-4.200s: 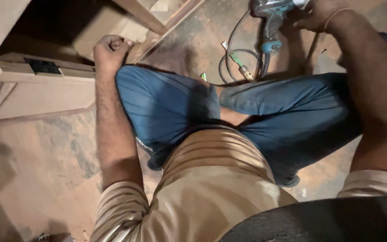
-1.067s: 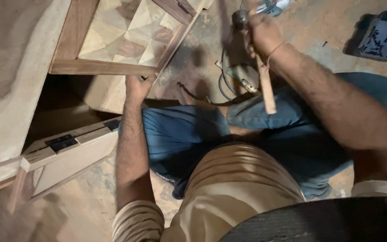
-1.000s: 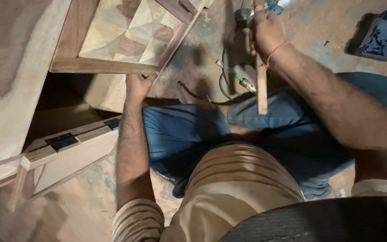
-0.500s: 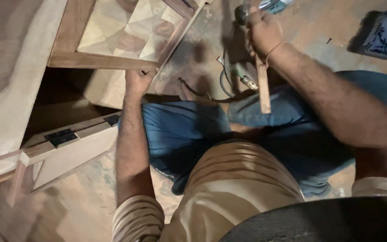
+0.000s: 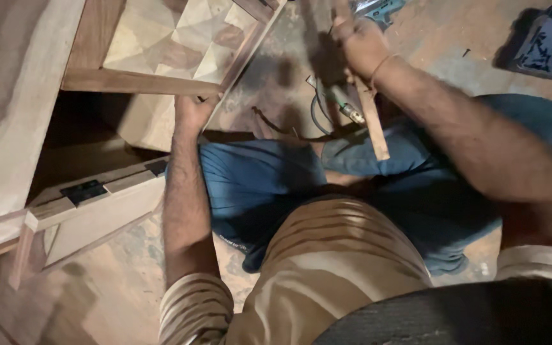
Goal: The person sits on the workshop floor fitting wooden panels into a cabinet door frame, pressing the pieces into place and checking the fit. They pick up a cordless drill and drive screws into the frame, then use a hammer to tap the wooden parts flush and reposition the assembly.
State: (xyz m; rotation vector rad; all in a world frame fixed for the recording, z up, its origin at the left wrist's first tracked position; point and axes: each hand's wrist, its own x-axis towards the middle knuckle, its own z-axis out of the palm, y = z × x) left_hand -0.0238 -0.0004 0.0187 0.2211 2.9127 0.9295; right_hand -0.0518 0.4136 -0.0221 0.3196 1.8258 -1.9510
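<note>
Dusty floor under crossed legs — left hand closes on the corner of a patterned panel, right hand grips a wood strip upright — hose just beside it

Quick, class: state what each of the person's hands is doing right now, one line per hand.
Left hand: closed, gripping the corner of the patterned wooden panel.
Right hand: closed around a thin wooden strip.
</note>
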